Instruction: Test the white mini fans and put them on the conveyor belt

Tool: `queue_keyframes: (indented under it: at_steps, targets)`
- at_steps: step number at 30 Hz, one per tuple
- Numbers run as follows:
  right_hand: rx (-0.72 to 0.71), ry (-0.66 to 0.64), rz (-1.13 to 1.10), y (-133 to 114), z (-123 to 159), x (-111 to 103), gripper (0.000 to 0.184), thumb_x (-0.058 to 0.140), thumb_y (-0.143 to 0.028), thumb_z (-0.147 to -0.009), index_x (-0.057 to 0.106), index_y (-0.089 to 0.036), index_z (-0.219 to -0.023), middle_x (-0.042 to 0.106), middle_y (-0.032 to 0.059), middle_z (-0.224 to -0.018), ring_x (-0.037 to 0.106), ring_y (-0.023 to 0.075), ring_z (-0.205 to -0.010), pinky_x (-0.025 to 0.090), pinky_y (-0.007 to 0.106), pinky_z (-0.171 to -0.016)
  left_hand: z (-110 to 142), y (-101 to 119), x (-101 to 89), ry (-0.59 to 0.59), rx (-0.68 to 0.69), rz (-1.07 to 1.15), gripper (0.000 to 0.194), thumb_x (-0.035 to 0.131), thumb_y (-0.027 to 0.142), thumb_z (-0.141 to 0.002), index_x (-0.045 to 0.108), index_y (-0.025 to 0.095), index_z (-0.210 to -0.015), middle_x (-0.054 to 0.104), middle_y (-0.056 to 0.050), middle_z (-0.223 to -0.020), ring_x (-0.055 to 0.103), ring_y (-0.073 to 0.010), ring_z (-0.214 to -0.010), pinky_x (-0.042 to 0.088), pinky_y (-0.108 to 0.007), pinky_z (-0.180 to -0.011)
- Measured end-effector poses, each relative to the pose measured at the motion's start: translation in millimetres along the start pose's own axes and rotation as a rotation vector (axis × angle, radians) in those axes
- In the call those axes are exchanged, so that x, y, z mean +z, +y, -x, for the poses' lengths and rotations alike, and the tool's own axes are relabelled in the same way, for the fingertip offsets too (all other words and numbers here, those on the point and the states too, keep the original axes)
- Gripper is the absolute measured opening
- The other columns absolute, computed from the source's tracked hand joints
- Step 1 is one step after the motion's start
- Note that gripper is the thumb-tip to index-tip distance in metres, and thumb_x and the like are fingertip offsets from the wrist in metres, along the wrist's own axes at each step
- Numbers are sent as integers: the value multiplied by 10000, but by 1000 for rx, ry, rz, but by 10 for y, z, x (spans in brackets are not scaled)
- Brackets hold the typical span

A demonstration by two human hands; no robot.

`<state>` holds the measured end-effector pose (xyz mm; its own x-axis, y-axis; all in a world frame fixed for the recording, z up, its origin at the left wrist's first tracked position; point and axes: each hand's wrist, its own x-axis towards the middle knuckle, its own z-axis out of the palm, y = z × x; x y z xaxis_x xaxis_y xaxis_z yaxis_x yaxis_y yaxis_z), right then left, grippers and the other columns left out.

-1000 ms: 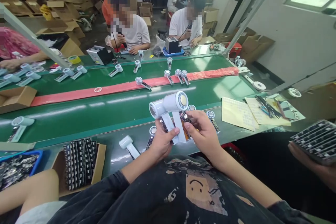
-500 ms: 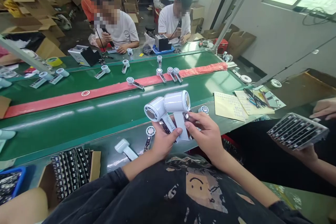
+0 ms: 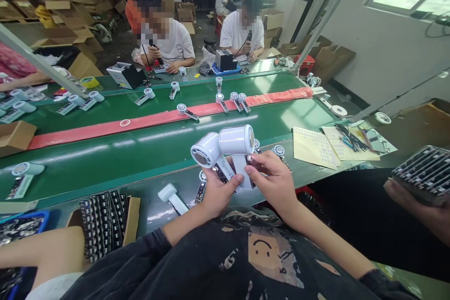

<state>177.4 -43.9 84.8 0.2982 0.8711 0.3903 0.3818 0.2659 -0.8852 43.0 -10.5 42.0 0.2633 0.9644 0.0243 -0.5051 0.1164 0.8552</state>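
Two pale blue-white handheld fans are held together before me, heads up and slightly fanned apart. My left hand (image 3: 218, 193) is closed around their handles, its thumb across the front. The left fan (image 3: 206, 151) has "Speed" lettering and a bare circuit board along its handle. Beside it, the right fan (image 3: 235, 140) has a wider-looking drum head. My right hand (image 3: 273, 176) pinches the side of the right fan's handle, where dark electronics show; the exact part between the fingertips is hidden. Another fan (image 3: 173, 198) lies on the bench to the left of my hands.
Beyond my hands runs a green conveyor belt (image 3: 147, 136) with a red strip (image 3: 147, 119) and several fans. Circuit boards (image 3: 103, 225) fill a carton at lower left, near a co-worker's arm (image 3: 45, 246). Yellow sheets (image 3: 312, 147) lie right. Another person's hand (image 3: 415, 201) holds a board stack (image 3: 427, 173).
The view has swung slightly left. Both hands keep their grip on the fans, with little finger movement. The neighbour's board stack sits farther right, and the arm at lower left reaches farther in.
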Motion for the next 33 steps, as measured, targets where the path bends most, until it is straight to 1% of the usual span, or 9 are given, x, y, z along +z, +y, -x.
queue_keyframes:
  at_steps: [6, 9, 11, 13, 19, 23, 26, 30, 33]
  targets:
    - [216, -126, -206, 123, -24, 14, 264, 747, -413, -811, 711, -230, -998, 645, 19, -853, 627, 164, -735, 563, 280, -625, 0, 35, 3, 1, -2, -39, 864, 902, 425, -686, 273, 301, -1266, 707, -75, -1154, 721, -247, -1029, 565, -443, -946]
    - [233, -237, -237, 154, -23, 60, 419, 633, -605, -887, 697, -229, -1061, 683, 52, -967, 661, 212, -903, 580, 358, -824, -27, 53, 8, -42, -34, -39, 810, 901, 436, -683, 289, 290, -1192, 711, -75, -1140, 719, -258, -1047, 563, -441, -934]
    - [200, -218, -218, 165, 5, 96, 528, 522, -708, -919, 690, -231, -1071, 695, 75, -1067, 650, 242, -1042, 536, 407, -979, -35, 50, 19, -61, -67, -47, 788, 902, 448, -677, 293, 286, -1151, 707, -74, -1142, 711, -260, -1066, 559, -436, -930]
    - [205, -199, -224, 182, 51, 126, 602, 450, -762, -925, 676, -230, -1095, 703, 88, -1104, 652, 249, -1066, 527, 413, -1014, -31, 41, 28, -62, -83, -76, 771, 900, 458, -677, 296, 280, -1122, 695, -72, -1148, 704, -249, -1066, 549, -430, -936]
    - [308, -155, -319, 279, 169, 198, 578, 456, -710, -949, 600, -218, -1215, 675, 123, -1247, 647, 247, -1155, 505, 425, -1066, -49, 54, 25, -23, -60, -180, 688, 869, 402, -709, 344, 259, -1130, 650, -36, -1101, 678, -199, -1009, 524, -388, -956]
    - [351, -150, -350, 525, 187, 170, 503, 498, -676, -940, 592, -220, -1131, 701, 117, -1135, 689, 238, -1011, 572, 406, -932, -120, 8, -37, 12, -146, -159, 583, 788, 310, -728, 386, 245, -1146, 671, -16, -1007, 661, -152, -789, 547, -329, -773]
    - [469, -227, -241, 903, 296, 47, 543, 493, -721, -893, 562, -221, -1092, 699, 93, -1041, 682, 200, -761, 593, 349, -698, -53, -122, -214, 99, -277, -203, 480, 695, 246, -687, 424, 232, -1082, 677, -10, -965, 603, -115, -607, 503, -277, -595]
    - [675, -369, -38, 1432, 640, -216, 647, 461, -772, -786, 552, -206, -1087, 692, 54, -827, 599, 195, -495, 511, 330, -455, 361, -391, -667, 262, -437, -394, 481, 630, 329, -678, 427, 237, -1104, 615, 51, -763, 546, -118, -508, 424, -241, -495]
    - [692, -375, 61, 1733, 967, -435, 583, 527, -727, -700, 601, -211, -961, 665, 49, -661, 631, 265, -489, 558, 412, -517, 765, -620, -1034, 352, -557, -667, 531, 642, 499, -696, 443, 220, -1101, 504, 92, -536, 511, -165, -447, 417, -282, -510]
